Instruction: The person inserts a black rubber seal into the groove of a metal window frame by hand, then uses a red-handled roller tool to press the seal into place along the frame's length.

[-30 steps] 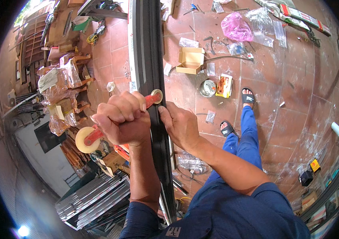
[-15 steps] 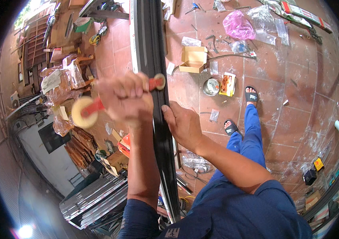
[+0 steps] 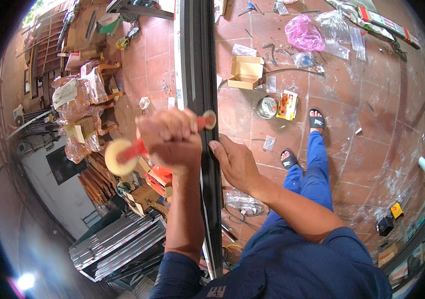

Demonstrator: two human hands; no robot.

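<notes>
My left hand (image 3: 170,137), slightly blurred, is closed round a spline roller (image 3: 139,148) with a red handle and a pale yellow wheel at each end. The small wheel lies over a long black frame profile (image 3: 200,65) that runs from the far edge toward my body; whether it presses into the groove I cannot tell. The large wheel sticks out to the left of my fist. My right hand (image 3: 237,164) grips the profile's right side just nearer than the roller, thumb on its edge, the other fingers partly hidden.
Right of the profile, an open cardboard box (image 3: 245,73), a round metal tin (image 3: 267,107) and a pink plastic bag (image 3: 304,33) lie on the tiled floor. Left are wrapped wooden furniture (image 3: 80,104) and stacked metal profiles (image 3: 120,244). My feet stand at the right.
My left hand and the roller have come a little nearer along the profile and to the right. The profile and my right hand appear slightly farther right; the whole view has shifted too.
</notes>
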